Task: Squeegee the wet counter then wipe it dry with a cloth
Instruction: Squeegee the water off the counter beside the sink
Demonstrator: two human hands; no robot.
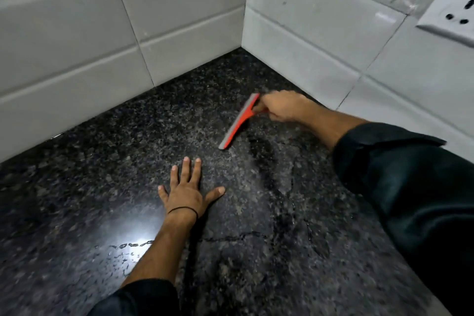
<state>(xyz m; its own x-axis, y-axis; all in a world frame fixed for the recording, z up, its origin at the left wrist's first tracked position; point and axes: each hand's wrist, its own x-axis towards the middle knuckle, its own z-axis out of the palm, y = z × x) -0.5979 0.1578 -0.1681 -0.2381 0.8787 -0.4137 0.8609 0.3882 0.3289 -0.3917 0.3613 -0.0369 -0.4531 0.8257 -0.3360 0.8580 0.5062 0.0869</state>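
Note:
A red squeegee with a grey blade rests its edge on the dark speckled granite counter, near the far corner. My right hand is closed around its handle, close to the right-hand tiled wall. My left hand lies flat on the counter with fingers spread, nearer to me and left of the blade. Water streaks and droplets glisten on the counter by my left forearm, and wet trails curve below the squeegee. No cloth is in view.
White tiled walls meet in a corner behind the counter. A white electrical socket is mounted on the right wall. A bright light reflection lies on the counter at the lower left.

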